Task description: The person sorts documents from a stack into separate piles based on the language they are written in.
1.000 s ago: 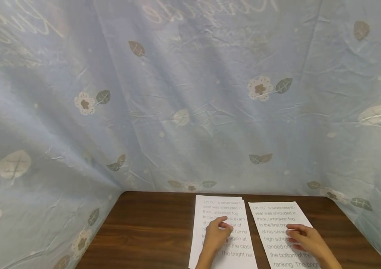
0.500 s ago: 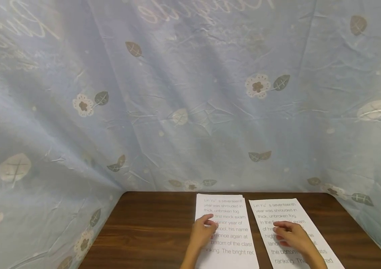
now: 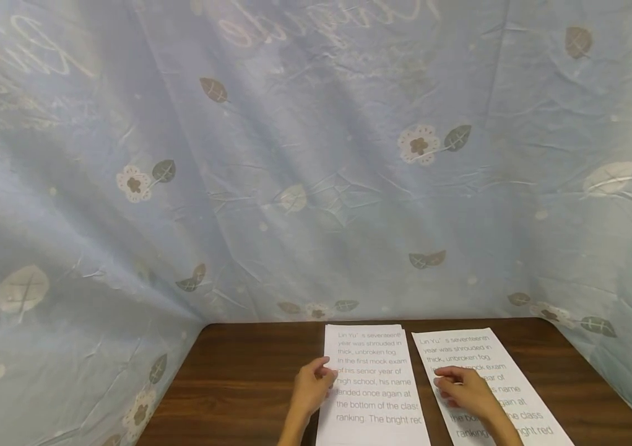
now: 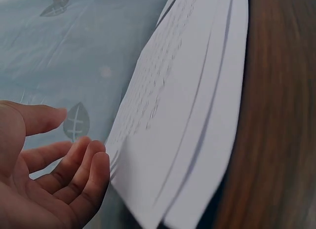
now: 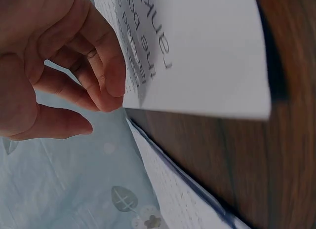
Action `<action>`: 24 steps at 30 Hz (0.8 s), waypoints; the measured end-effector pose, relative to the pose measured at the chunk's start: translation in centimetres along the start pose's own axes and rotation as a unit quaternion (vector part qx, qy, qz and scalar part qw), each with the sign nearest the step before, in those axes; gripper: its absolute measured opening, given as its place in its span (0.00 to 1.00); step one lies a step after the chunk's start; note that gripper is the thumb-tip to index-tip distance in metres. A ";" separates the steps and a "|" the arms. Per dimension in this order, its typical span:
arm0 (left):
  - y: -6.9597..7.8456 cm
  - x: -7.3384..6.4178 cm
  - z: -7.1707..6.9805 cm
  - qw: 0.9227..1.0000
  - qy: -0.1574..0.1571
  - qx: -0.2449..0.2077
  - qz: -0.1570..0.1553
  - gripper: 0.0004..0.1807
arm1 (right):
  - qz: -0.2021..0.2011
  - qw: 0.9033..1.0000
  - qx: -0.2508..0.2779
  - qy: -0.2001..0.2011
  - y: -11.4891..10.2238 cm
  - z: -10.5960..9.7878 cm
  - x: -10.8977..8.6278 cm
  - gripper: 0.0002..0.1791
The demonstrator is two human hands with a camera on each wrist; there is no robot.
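Observation:
A stack of printed paper sheets [image 3: 371,371] lies on the dark wooden table, its layered edges showing in the left wrist view. To its right is a slightly slanted printed sheet [image 3: 516,402] with the same large text. My left hand [image 3: 310,389] is at the stack's left edge, fingers loosely bent and holding nothing. Over the left part of the right sheet hovers my right hand [image 3: 467,391], thumb apart from its bent fingers, with nothing between them. Whether the fingertips [image 5: 116,81] touch that sheet I cannot tell.
Bare brown tabletop [image 3: 226,384] extends left of the stack, and a narrow strip of wood separates the two papers. A pale blue curtain [image 3: 293,248] with leaf and flower prints hangs behind the table and along both sides.
Both hands have moved left: the left from over the middle of the stack to its left edge, the right towards the left edge of its sheet. The papers look unmoved.

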State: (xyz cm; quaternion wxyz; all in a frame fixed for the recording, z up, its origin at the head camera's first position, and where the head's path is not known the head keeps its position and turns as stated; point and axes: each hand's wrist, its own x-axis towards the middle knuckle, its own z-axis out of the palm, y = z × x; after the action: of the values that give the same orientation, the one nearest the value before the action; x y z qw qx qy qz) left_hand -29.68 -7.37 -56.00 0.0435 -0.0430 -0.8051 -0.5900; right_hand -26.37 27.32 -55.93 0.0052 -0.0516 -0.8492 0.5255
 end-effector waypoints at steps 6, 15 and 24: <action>-0.9 0.1 -1.9 1.000 -0.007 0.016 0.014 0.28 | 0.004 1.000 0.023 0.001 -0.8 1.5 0.2 0.21; -1.7 0.2 -3.8 0.999 -0.007 0.031 0.020 0.28 | 0.021 0.999 0.025 0.004 -1.4 3.7 0.5 0.20; -1.7 0.2 -3.4 0.998 -0.018 0.054 0.020 0.28 | 0.006 1.000 -0.020 0.010 -1.4 4.0 0.2 0.22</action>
State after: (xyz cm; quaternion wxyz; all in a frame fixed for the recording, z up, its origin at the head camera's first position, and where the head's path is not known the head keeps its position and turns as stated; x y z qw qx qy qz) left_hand -30.07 -11.13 -56.61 0.0431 -0.0669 -0.8353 -0.5439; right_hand -26.94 23.12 -56.49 0.0094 -0.0623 -0.8591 0.5079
